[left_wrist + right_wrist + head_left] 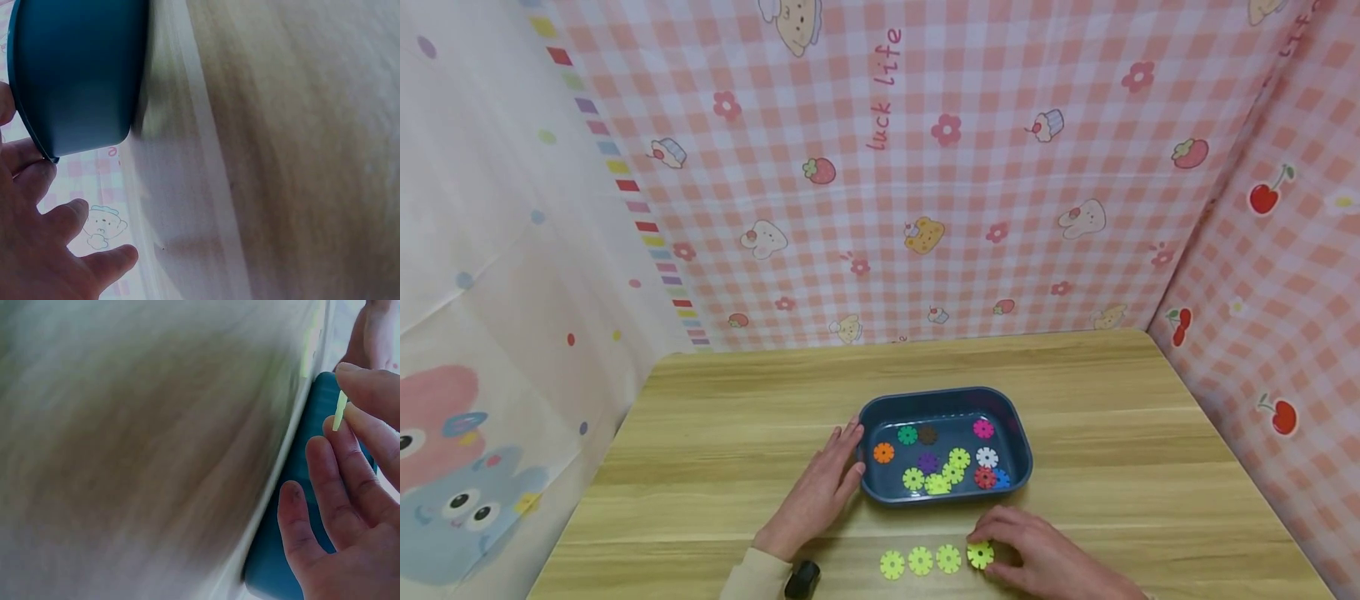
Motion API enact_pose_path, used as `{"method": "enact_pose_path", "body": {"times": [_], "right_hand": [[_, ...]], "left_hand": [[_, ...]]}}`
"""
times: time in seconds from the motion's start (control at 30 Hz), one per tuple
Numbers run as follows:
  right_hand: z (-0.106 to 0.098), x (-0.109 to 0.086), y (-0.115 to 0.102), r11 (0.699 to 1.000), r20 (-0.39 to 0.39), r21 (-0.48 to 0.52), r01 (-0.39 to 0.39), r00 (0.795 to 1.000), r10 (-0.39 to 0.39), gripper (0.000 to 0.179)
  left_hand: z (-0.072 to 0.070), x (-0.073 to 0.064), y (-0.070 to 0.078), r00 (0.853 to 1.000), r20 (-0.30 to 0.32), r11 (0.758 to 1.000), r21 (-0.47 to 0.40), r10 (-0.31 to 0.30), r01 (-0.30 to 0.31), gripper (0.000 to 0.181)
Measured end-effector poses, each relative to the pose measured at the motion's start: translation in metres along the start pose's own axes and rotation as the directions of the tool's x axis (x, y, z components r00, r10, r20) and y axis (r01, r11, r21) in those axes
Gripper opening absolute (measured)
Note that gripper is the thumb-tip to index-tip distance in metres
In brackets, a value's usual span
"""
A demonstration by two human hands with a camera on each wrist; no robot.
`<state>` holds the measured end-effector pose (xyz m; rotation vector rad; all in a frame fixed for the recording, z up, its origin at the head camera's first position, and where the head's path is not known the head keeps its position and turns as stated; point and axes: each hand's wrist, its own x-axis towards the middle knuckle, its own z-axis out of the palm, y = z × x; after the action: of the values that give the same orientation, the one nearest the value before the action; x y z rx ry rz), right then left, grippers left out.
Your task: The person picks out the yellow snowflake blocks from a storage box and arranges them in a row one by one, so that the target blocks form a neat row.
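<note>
My right hand (1033,552) pinches a yellow-green notched plastic disc (981,555) between thumb and fingers, close over the table. Edge-on, the same disc (339,412) shows in the right wrist view, where the other fingers spread away from it. Left of it, three matching discs (921,561) lie in a row. My left hand (820,483) rests against the left side of a dark blue tray (943,498), its fingers fairly straight. In the left wrist view, fingertips (39,172) touch the tray's rim.
Inside the tray lie several loose discs, among them an orange disc (883,452), a pink disc (983,428) and a white disc (987,457). The wood-grain table (715,433) meets a pink checked cloth (887,275) behind and patterned cloths at both sides.
</note>
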<state>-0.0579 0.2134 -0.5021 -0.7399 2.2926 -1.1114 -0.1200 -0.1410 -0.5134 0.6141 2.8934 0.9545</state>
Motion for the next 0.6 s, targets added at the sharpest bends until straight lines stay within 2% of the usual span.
{"method": "enact_pose_path", "body": {"times": [0.6], "right_hand": [[0.0033, 0.0082, 0.0033, 0.991, 0.015, -0.128, -0.038, 0.999, 0.040, 0.025]], "left_hand": [[-0.0001, 0.0005, 0.0009, 1.000, 0.000, 1.000, -0.002, -0.012, 0.012, 0.056]]}}
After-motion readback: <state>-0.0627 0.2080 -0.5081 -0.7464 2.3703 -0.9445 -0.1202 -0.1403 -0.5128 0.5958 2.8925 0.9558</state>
